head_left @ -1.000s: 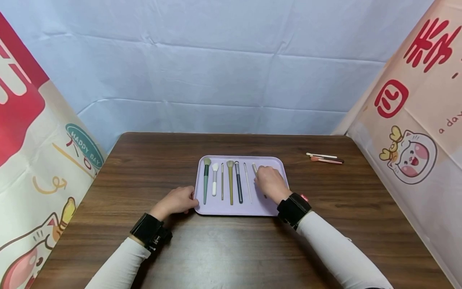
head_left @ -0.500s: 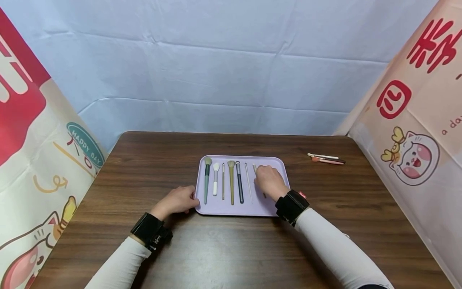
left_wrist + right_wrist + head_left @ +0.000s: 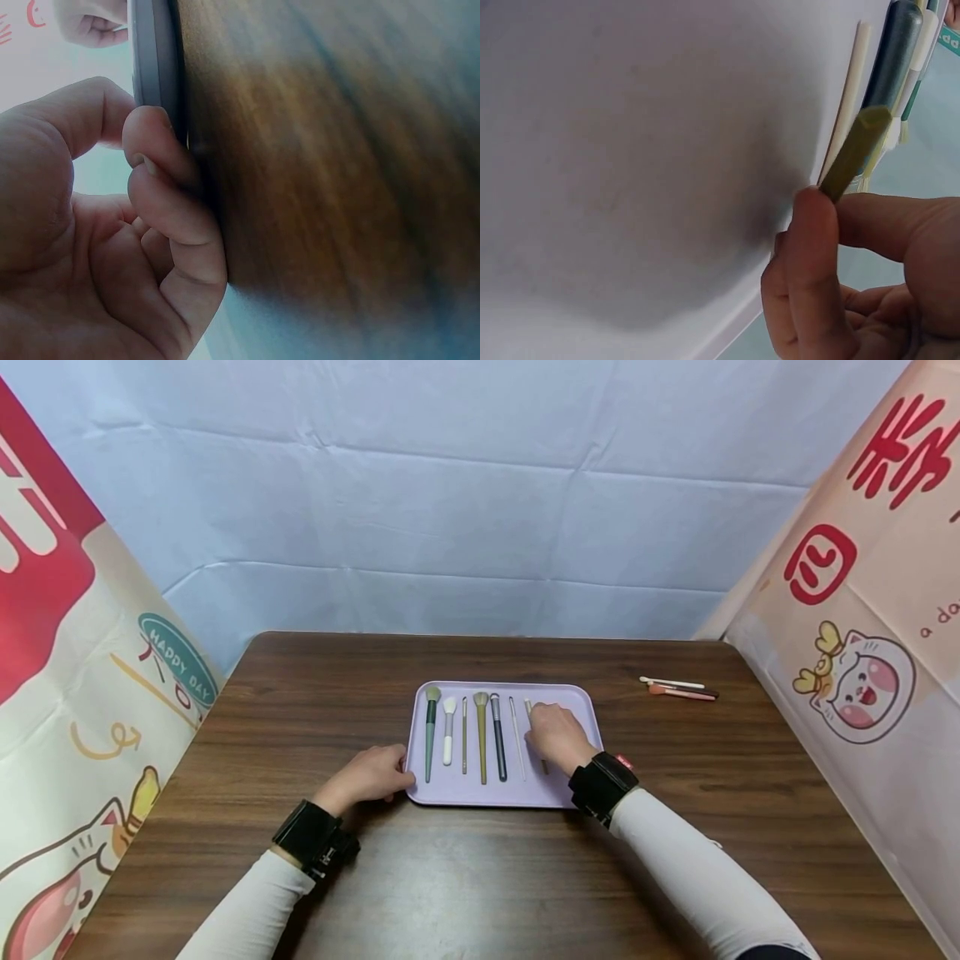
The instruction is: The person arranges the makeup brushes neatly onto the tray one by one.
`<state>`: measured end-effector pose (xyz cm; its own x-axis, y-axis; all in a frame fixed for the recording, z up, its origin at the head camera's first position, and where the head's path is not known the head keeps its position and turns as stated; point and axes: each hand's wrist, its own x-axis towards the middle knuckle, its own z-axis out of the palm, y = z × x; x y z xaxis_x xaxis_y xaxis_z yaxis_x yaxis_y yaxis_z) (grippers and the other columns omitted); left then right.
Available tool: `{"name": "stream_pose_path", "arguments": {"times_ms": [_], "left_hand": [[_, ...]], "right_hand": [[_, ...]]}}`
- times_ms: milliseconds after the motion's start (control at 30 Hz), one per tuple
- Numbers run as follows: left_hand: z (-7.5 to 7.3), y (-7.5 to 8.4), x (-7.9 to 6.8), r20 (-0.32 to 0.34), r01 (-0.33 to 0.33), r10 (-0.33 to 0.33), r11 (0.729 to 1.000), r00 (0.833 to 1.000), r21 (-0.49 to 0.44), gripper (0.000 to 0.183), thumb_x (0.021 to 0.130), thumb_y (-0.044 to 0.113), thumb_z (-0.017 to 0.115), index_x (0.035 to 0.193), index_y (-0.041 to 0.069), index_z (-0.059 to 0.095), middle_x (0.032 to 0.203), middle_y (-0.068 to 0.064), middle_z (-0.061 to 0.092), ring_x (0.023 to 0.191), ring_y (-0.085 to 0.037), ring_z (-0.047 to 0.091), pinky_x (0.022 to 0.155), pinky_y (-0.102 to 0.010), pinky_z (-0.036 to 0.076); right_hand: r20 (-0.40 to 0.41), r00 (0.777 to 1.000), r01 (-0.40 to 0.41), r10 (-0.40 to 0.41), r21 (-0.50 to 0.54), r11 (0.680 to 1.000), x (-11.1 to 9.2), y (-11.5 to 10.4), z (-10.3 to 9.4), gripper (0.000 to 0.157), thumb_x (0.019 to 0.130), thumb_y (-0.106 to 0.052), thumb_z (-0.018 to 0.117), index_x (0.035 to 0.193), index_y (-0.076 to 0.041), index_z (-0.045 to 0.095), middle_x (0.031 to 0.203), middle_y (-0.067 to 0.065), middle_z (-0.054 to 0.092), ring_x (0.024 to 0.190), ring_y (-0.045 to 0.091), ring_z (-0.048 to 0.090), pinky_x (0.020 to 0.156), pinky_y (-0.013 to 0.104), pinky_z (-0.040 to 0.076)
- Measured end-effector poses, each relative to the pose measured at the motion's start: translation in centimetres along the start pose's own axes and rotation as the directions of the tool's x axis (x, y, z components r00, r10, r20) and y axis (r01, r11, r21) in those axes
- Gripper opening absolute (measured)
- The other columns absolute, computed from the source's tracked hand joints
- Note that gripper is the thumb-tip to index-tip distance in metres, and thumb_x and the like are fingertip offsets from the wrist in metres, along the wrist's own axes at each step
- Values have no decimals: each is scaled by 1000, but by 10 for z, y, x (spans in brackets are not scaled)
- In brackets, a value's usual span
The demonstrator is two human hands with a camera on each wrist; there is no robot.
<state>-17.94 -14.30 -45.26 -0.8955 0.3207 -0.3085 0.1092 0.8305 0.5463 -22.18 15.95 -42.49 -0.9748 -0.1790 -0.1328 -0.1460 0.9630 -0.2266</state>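
Note:
A lilac tray [image 3: 498,795] lies on the table with a row of makeup brushes on it. At its front left corner my left hand [image 3: 371,774] grips the rim between thumb and curled fingers; the tray's edge [image 3: 159,56] shows there in the left wrist view. Over the tray's right part, my right hand [image 3: 558,737] pinches a slim olive makeup brush [image 3: 859,150] between thumb and finger, hiding its middle. Just left of it lies a thin white brush [image 3: 517,739], then a dark brush [image 3: 498,739] and an olive one [image 3: 482,739].
Farther left on the tray are a thin brown brush [image 3: 464,735], a white-handled brush [image 3: 447,731] and a green brush [image 3: 430,735]. At the table's back right lie a white brush [image 3: 675,682] and a pink brush [image 3: 682,693], with a dark one between them. Cloth hangs around the table.
My right hand has shifted slightly left with the olive brush, whose handle end now lies closer to the thin white brush. My left hand keeps its grip on the tray.

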Motion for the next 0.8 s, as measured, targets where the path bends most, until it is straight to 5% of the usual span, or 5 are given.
{"name": "stream_pose_path", "arguments": {"times_ms": [400,800], "left_hand": [[0,2,-1,1,5,-5,1000,1000,6,12,87,18,66,85,11,56,61,-1,61,54,-14,59,62,-29,44],[1,1,0,-1,8,-8,1000,1000,5,12,87,18,65,85,11,57,61,-1,61,54,-14,59,62,-30,44]], "right_hand": [[68,996,-58,59,-25,998,7,-3,4,24,93,-19,71,94,2,61,86,16,65,75,25,62,71,40,52],[90,994,-61,65,-46,997,6,-5,2,20,94,-18,68,89,-1,60,81,13,62,73,23,60,69,37,50]]}}
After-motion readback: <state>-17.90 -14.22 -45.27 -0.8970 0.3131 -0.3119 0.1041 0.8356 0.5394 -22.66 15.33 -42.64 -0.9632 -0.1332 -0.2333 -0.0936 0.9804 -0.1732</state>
